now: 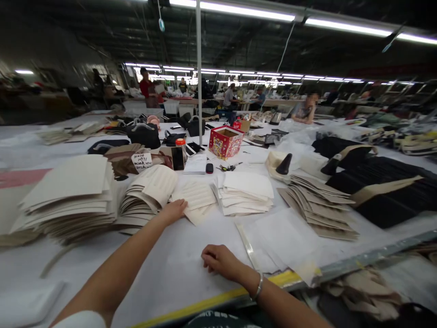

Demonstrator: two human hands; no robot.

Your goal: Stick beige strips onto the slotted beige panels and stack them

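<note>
My left hand (175,212) reaches forward with its fingers closed on the near left edge of a cream sheet (194,195), one of a few thin pieces lying loosely there. Just left of it stands a curved stack of cream pieces (153,182). To the right of the sheets is a pile of white pieces (244,191). My right hand (220,262) rests low over the white table (177,264) near its front edge, fingers curled, with nothing visible in them. A bracelet (258,287) circles that wrist. A clear plastic strip (247,246) and translucent sheets (283,237) lie right of it.
A tall stack of cream panels (68,191) stands left, brown-grey panels (317,205) and black fabric pieces (382,191) right. Behind are a red box (226,142), keys (229,167), a phone (177,158) and a pole (199,73). A person (305,109) leans on the table farther back.
</note>
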